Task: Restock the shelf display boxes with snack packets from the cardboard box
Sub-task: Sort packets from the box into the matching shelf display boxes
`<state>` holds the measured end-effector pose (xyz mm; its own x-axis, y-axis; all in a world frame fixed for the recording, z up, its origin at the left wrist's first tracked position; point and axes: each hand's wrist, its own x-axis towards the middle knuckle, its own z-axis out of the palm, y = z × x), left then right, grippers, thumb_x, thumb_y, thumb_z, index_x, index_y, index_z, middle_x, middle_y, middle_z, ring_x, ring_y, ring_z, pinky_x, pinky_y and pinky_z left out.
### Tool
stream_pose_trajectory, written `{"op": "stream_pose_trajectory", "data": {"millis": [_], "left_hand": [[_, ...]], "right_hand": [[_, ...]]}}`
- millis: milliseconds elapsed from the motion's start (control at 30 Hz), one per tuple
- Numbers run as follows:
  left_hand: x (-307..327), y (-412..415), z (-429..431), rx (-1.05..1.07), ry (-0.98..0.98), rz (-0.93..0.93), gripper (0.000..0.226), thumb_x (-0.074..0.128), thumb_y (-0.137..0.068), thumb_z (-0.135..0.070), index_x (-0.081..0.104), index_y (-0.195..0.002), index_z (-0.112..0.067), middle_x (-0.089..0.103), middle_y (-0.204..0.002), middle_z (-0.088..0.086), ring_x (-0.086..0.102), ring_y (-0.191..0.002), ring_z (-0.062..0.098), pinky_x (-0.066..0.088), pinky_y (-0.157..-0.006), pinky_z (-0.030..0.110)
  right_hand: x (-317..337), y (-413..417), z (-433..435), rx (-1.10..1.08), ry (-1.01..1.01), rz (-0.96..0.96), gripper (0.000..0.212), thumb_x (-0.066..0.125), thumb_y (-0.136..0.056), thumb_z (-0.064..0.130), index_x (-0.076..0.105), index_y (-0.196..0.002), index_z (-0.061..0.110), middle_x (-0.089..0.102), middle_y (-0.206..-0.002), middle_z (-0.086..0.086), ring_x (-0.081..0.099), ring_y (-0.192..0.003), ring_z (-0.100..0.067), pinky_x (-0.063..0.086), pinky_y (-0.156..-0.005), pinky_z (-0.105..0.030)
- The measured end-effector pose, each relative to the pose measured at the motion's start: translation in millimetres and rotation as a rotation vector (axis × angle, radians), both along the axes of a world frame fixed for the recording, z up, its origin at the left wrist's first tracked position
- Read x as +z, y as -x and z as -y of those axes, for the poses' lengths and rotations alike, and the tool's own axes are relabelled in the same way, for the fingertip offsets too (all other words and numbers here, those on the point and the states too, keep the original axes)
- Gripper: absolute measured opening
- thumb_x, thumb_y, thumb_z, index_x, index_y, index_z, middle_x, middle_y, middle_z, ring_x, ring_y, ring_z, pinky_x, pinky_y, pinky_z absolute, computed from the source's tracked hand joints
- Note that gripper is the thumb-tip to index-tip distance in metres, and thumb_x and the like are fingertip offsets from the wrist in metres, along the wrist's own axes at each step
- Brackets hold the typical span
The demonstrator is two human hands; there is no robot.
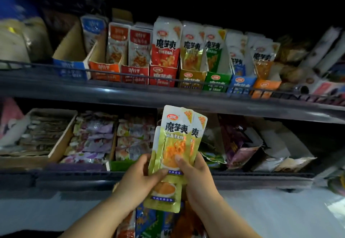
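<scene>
Both my hands hold a small stack of yellow-green snack packets (176,140) upright in front of the lower shelf. My left hand (139,179) grips the stack's lower left edge, thumb across the front. My right hand (196,179) grips the lower right edge, thumb on the front packet. One more yellow packet (164,196) hangs lower in the stack. On the upper shelf, a yellow display box (192,80) with matching packets stands in a row of display boxes. Loose mixed packets (155,222) lie below my hands; the cardboard box holding them is hidden.
The upper shelf rail (130,90) runs across in front of red, green, blue and orange display boxes. A blue display box (71,67) at the left looks nearly empty. The lower shelf holds a cardboard tray (56,151) and heaps of other packets.
</scene>
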<state>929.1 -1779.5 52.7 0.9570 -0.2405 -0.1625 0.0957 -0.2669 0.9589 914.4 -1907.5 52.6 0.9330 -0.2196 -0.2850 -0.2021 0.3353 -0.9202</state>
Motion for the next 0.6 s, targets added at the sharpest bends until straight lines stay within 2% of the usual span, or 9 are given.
{"op": "stream_pose_trajectory", "data": {"millis": [67,133,233,300,367,433,500,600], "left_hand": [[1,-3,5,0.055,0.064,0.018,0.021,0.061,-0.082,-0.023,0.045,-0.086,-0.036,0.058,-0.081,-0.019,0.057,-0.059,-0.016,0.042,-0.050,0.002],[2,-6,9,0.089,0.110,0.027,0.022,0.061,-0.082,-0.023,0.045,-0.087,-0.036,0.060,-0.084,-0.017,0.059,-0.062,-0.011,0.043,-0.050,0.003],[3,-11,14,0.130,0.202,0.032,0.021,0.060,-0.082,-0.019,0.047,-0.090,-0.033,0.060,-0.083,-0.014,0.058,-0.056,-0.016,0.041,-0.048,0.002],[3,-16,18,0.137,0.254,0.016,0.020,0.060,-0.082,-0.015,0.048,-0.091,-0.030,0.060,-0.084,-0.012,0.058,-0.055,-0.016,0.041,-0.047,0.002],[3,-19,23,0.137,0.303,0.004,0.023,0.059,-0.082,-0.013,0.048,-0.089,-0.030,0.060,-0.086,-0.012,0.060,-0.058,-0.013,0.042,-0.047,0.004],[1,-21,28,0.140,0.299,0.002,0.025,0.061,-0.081,-0.014,0.050,-0.096,-0.031,0.060,-0.089,-0.013,0.062,-0.068,-0.005,0.046,-0.054,0.008],[-2,-23,31,0.153,0.294,0.007,0.028,0.062,-0.080,-0.017,0.050,-0.101,-0.032,0.059,-0.091,-0.016,0.057,-0.079,-0.003,0.045,-0.059,0.008],[-3,-23,31,0.170,0.324,0.002,0.029,0.062,-0.080,-0.016,0.047,-0.098,-0.033,0.054,-0.085,-0.020,0.050,-0.073,-0.009,0.041,-0.051,0.000]], "right_hand": [[3,-6,0,-0.002,-0.020,0.006,0.019,0.054,-0.088,0.005,0.057,-0.100,0.018,0.069,-0.096,-0.006,0.066,-0.092,-0.026,0.054,-0.081,-0.041],[4,-11,1,0.016,-0.027,0.011,0.021,0.054,-0.089,0.005,0.055,-0.104,0.019,0.068,-0.101,-0.008,0.065,-0.096,-0.028,0.052,-0.088,-0.046],[6,-18,3,0.027,-0.001,0.043,0.029,0.057,-0.086,0.009,0.051,-0.111,0.021,0.067,-0.107,-0.007,0.064,-0.100,-0.026,0.049,-0.094,-0.047],[9,-23,3,-0.006,0.048,0.080,0.033,0.062,-0.082,0.012,0.047,-0.109,0.023,0.065,-0.105,-0.004,0.065,-0.095,-0.019,0.053,-0.086,-0.036],[11,-28,4,-0.074,0.143,0.115,0.034,0.067,-0.078,0.011,0.045,-0.098,0.026,0.062,-0.099,0.000,0.064,-0.087,-0.012,0.054,-0.070,-0.022],[14,-32,7,-0.147,0.260,0.130,0.031,0.071,-0.075,0.012,0.046,-0.089,0.024,0.061,-0.091,0.001,0.063,-0.081,-0.011,0.053,-0.063,-0.019],[16,-37,12,-0.188,0.337,0.132,0.021,0.070,-0.076,0.012,0.051,-0.081,0.019,0.063,-0.081,-0.001,0.063,-0.074,-0.014,0.052,-0.063,-0.022],[14,-41,21,-0.204,0.373,0.136,0.015,0.068,-0.079,0.013,0.056,-0.070,0.014,0.064,-0.066,0.001,0.061,-0.060,-0.010,0.050,-0.056,-0.021]]}}
